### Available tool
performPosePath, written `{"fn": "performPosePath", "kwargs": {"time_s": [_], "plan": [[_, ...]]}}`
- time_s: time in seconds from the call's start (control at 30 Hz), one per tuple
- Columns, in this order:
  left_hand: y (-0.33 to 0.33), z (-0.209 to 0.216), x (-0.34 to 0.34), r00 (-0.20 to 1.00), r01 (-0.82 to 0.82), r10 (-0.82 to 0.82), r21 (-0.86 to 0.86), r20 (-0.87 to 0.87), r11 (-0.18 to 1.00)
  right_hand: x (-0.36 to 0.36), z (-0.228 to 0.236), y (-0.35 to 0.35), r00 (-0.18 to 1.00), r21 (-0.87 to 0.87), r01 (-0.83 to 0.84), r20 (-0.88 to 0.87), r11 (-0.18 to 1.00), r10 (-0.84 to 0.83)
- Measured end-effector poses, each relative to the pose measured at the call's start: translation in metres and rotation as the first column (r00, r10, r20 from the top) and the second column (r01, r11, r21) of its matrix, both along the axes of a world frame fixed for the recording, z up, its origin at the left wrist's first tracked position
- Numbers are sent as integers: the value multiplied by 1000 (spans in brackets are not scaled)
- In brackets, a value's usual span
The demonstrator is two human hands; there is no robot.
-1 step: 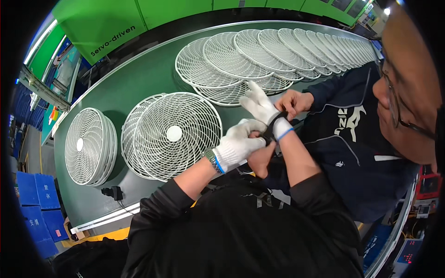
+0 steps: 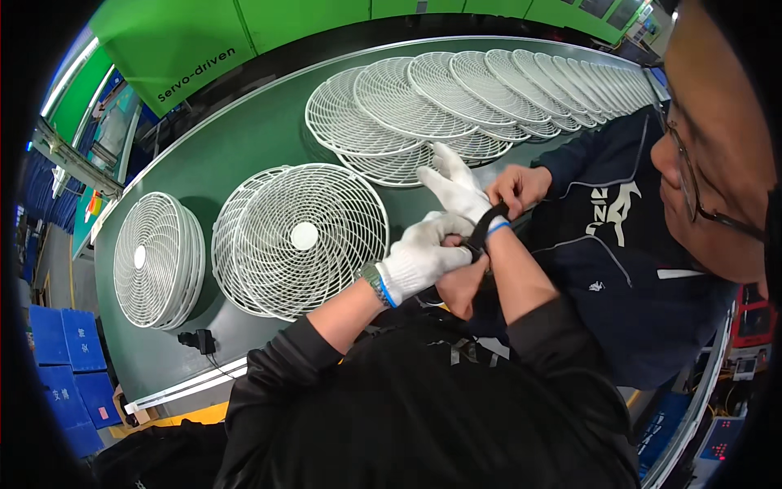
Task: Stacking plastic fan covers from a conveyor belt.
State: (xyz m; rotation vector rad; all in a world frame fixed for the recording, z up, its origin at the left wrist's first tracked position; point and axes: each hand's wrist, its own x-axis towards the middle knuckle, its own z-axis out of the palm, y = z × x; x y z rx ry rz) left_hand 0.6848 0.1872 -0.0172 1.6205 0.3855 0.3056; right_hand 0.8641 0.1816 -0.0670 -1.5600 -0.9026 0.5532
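My right hand point(image 2: 454, 189) wears a white knit glove with a blue cuff and is held out with its fingers apart, nothing in it. Around its wrist runs a black strap point(image 2: 486, 223). My left hand point(image 2: 422, 254), gloved alike, has a watch point(image 2: 372, 281) on the wrist. Its fingers are curled at the strap's lower end and seem to pinch it, though the fingertips are partly hidden. A co-worker's bare hand point(image 2: 521, 187) holds the strap near the back of my right wrist. Below, the co-worker's other hand point(image 2: 462, 287) touches the strap's lower part.
White round fan grilles lie on the green table point(image 2: 155, 363): a left stack point(image 2: 140, 257), a middle pair point(image 2: 305, 236) and a long overlapping row point(image 2: 411, 98). A small black device with a cable point(image 2: 198, 340) sits near the front edge. Blue boxes point(image 2: 69, 359) stand at the left.
The fingers of my right hand have spread a little wider. The strap has shifted slightly at my wrist, with the co-worker's hands still on it.
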Motion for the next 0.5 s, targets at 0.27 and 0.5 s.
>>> {"fn": "performPosePath", "kwargs": {"time_s": [0.27, 0.5], "plan": [[-20, 8, 4, 999, 44, -45, -208, 1, 977, -7, 37, 8, 723, -602, -6, 549, 798, 419], [-9, 0, -26, 946, -317, 322, -95, 40, 944, -9, 21, 17, 836, -466, -98, 440, 879, 327]]}}
